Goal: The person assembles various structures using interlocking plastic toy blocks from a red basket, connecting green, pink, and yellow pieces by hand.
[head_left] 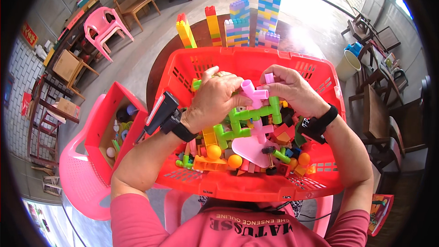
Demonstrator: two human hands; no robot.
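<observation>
Green-and-pink pipe assembly [252, 110] held above red basket [256, 185].

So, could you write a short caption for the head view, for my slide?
Both hands, left hand and right hand, join green and pink pipe pieces over a red basket of toy parts.

A round dark brown wooden table [206, 29] carries the things — its far part shows bare and sunlit. On it stand four towers of stacked building blocks [249, 18] in a row, from a short tilted red-and-yellow one up to a tall blue-and-yellow one. The red plastic basket [238, 57] sits at the near edge — whether it rests on the table cannot be told
</observation>
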